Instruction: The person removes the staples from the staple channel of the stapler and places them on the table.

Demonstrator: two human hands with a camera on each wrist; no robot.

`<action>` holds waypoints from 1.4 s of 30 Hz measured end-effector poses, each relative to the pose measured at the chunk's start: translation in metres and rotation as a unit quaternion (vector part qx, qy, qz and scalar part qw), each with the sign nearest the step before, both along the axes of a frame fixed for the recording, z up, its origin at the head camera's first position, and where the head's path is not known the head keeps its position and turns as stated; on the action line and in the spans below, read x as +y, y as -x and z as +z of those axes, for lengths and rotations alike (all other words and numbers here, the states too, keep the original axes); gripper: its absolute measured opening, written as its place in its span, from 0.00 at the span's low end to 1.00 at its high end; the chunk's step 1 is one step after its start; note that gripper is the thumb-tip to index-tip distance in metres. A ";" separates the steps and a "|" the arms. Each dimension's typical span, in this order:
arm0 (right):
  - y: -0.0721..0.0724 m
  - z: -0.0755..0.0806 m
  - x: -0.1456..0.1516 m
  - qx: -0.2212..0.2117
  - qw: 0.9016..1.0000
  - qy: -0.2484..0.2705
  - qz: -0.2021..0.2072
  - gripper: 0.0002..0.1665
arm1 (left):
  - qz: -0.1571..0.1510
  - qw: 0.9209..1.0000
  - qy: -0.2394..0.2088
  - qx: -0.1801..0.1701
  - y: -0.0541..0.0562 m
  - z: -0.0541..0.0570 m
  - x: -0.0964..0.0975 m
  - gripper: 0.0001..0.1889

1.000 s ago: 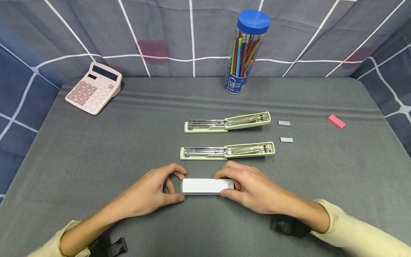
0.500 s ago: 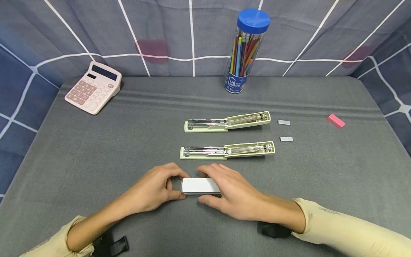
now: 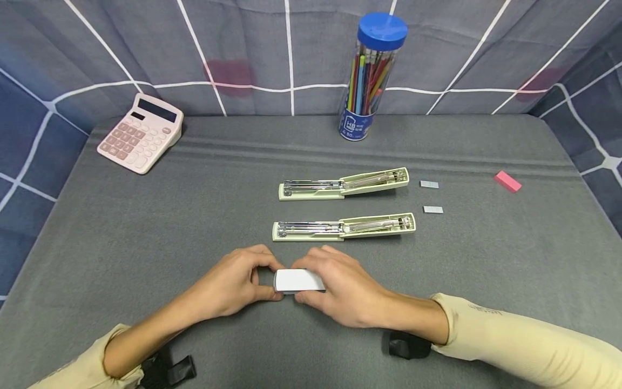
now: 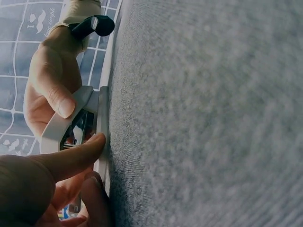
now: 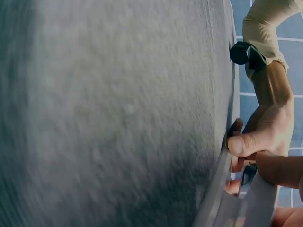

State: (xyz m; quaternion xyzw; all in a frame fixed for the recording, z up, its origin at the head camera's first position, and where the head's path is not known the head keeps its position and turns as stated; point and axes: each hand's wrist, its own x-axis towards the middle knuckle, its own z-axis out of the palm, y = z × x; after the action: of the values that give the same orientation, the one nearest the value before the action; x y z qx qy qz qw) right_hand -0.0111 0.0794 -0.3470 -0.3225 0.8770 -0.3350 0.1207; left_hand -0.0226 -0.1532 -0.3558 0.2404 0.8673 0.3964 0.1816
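Observation:
A white stapler (image 3: pixel 297 280) lies crosswise on the grey cloth in front of me, between my two hands. My left hand (image 3: pixel 238 283) pinches its left end; in the left wrist view the thumb lies along the stapler's base. My right hand (image 3: pixel 347 289) grips the right part with thumb and fingers on either side and hides that end. From the left wrist, the stapler's upper arm (image 4: pixel 56 135) stands apart from the base, with metal parts in the gap. Beyond it lie two pale green staplers, the nearer (image 3: pixel 342 228) and the farther (image 3: pixel 342 184), both hinged open.
Two small staple strips, one (image 3: pixel 429 185) behind the other (image 3: pixel 433 209), lie right of the green staplers. A pink eraser (image 3: pixel 507 181) is farther right. A pink calculator (image 3: pixel 141 133) sits back left. A blue-lidded pencil tub (image 3: pixel 371 75) stands before the checked curtain (image 3: pixel 170 54).
My right hand has slid left along the white stapler, covering more of it. My left hand has closed in slightly on its left end. The stapler stays in place.

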 end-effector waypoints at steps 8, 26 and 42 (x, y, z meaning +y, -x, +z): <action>-0.003 -0.002 -0.003 -0.007 1.000 0.006 -0.003 0.16 | 0.004 1.000 -0.001 -0.001 -0.001 0.001 -0.001 0.12; 0.000 0.017 0.038 -0.104 0.981 0.164 0.011 0.18 | -0.008 1.000 0.017 -0.011 0.001 0.003 0.003 0.14; -0.001 0.029 0.069 -0.034 0.984 0.173 -0.017 0.26 | -0.013 0.999 0.032 -0.003 0.001 0.004 0.003 0.14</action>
State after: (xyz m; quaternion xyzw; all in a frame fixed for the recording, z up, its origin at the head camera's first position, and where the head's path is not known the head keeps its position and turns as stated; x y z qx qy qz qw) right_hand -0.0099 0.1483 -0.3179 -0.3122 0.8064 -0.4946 0.0871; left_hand -0.0239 -0.1506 -0.3513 0.2447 0.8755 0.3672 0.1968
